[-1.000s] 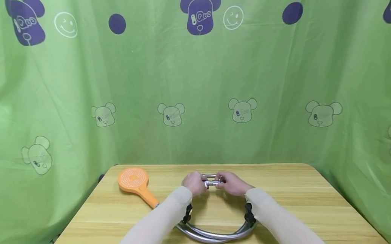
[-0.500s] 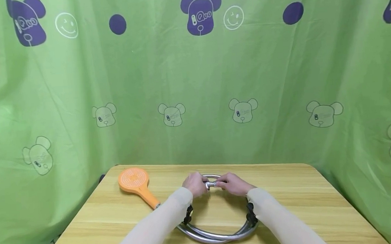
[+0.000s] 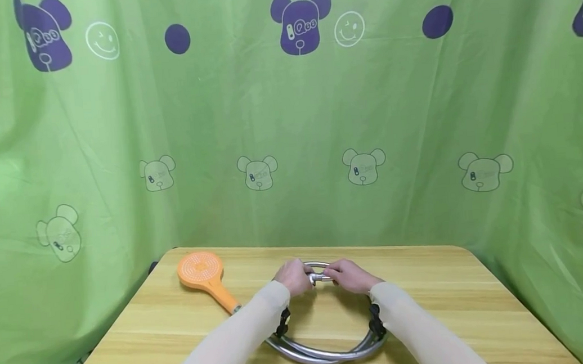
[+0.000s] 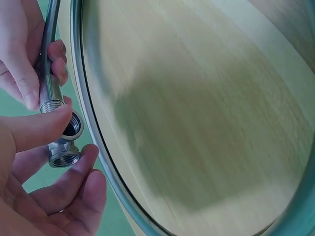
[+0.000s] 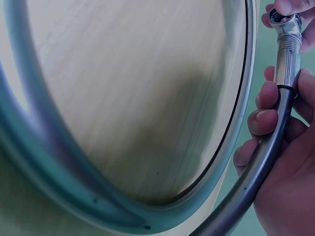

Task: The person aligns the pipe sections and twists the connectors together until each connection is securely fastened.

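In the head view my left hand (image 3: 293, 278) and right hand (image 3: 354, 276) meet over the far part of a coiled silver shower hose (image 3: 324, 359). My left thumb and fingers pinch a small metal threaded fitting with open round ports (image 4: 59, 147). My right hand grips the hose just behind its metal end piece (image 5: 285, 69), which lines up with the fitting's threaded neck (image 5: 289, 43). An orange shower head (image 3: 200, 268) lies face up to the left, its handle pointing toward the coil. My left forearm hides where handle and hose meet.
The coil lies on a light wooden table (image 3: 457, 294), its near loops in front of my wrists. A green patterned curtain (image 3: 296, 102) surrounds the table at the back and sides. Black straps (image 3: 283, 322) sit on both wrists.
My right fingers have shifted their hold on the hose end, with the thumb now lying over it. The left hand keeps the fitting in nearly the same place. The shower head stays still.
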`<state>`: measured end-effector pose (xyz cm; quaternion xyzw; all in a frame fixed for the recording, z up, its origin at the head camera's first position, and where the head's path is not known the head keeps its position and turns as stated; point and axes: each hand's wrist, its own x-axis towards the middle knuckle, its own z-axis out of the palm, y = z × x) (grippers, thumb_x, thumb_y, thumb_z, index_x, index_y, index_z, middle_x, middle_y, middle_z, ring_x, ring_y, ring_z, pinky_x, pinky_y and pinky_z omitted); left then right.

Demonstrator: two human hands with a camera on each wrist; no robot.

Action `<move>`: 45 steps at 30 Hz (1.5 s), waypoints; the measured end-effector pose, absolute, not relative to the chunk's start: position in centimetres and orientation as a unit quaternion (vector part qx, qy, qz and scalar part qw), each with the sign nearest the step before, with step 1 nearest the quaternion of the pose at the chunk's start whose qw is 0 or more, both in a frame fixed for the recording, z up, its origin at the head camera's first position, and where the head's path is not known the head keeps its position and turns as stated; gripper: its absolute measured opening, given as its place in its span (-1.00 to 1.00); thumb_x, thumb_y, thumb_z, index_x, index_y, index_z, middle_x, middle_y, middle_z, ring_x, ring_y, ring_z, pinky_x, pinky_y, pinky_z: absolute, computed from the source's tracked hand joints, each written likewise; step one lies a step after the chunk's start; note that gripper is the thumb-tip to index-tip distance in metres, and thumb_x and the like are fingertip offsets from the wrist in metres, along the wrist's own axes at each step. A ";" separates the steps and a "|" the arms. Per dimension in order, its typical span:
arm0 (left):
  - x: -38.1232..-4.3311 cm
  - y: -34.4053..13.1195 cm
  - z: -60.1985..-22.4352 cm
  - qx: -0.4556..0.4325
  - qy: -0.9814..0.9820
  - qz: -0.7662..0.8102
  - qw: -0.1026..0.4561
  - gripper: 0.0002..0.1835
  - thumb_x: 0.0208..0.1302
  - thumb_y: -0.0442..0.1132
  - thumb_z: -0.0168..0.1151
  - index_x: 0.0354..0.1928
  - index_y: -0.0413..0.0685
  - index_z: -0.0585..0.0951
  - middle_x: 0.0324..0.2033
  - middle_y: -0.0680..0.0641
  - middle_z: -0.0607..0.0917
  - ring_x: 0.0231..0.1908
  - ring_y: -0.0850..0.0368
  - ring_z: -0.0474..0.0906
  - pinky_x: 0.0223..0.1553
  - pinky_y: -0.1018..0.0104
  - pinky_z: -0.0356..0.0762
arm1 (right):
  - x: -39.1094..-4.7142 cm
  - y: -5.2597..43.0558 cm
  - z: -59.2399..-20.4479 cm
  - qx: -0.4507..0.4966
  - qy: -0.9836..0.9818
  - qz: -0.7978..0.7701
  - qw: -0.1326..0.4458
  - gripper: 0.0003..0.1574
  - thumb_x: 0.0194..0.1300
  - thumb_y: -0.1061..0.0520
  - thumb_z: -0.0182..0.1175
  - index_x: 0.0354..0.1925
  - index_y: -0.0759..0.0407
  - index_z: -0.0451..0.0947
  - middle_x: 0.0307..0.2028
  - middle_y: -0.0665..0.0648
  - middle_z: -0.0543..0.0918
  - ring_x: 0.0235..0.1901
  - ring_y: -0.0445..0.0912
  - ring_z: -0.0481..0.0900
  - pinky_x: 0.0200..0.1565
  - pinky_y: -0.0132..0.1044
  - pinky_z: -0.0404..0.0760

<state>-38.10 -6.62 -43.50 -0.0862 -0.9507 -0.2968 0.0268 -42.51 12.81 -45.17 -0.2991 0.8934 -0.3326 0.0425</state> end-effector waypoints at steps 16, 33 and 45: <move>-38.3 -6.7 -43.2 -0.081 -0.954 -0.288 0.032 -0.67 -0.05 -0.36 0.50 -0.19 0.14 0.81 -0.48 0.12 0.67 -0.45 0.15 0.49 -0.41 0.29 0.46 | -42.5 13.2 -44.6 -0.313 0.874 -0.367 0.055 -0.80 0.42 0.06 0.24 -0.23 0.19 0.54 -0.40 0.38 0.64 -0.51 -0.15 0.44 -0.48 -0.36 0.43; -38.3 -6.6 -43.6 -0.090 -0.954 -0.284 0.033 -0.67 -0.06 -0.36 0.50 -0.19 0.11 0.81 -0.51 0.11 0.66 -0.48 0.15 0.48 -0.44 0.30 0.45 | -41.9 13.0 -44.7 -0.289 0.887 -0.354 0.059 -0.72 0.34 0.02 0.28 -0.21 0.24 0.62 -0.52 0.07 0.55 -0.53 -0.15 0.40 -0.46 -0.34 0.40; -38.2 -6.6 -43.6 -0.086 -0.955 -0.283 0.034 -0.67 -0.06 -0.34 0.53 -0.19 0.13 0.81 -0.51 0.13 0.66 -0.47 0.17 0.50 -0.40 0.30 0.48 | -42.4 13.4 -44.7 -0.326 0.877 -0.349 0.056 -0.70 0.43 0.01 0.22 -0.25 0.25 0.62 -0.46 0.23 0.62 -0.48 -0.16 0.44 -0.41 -0.35 0.43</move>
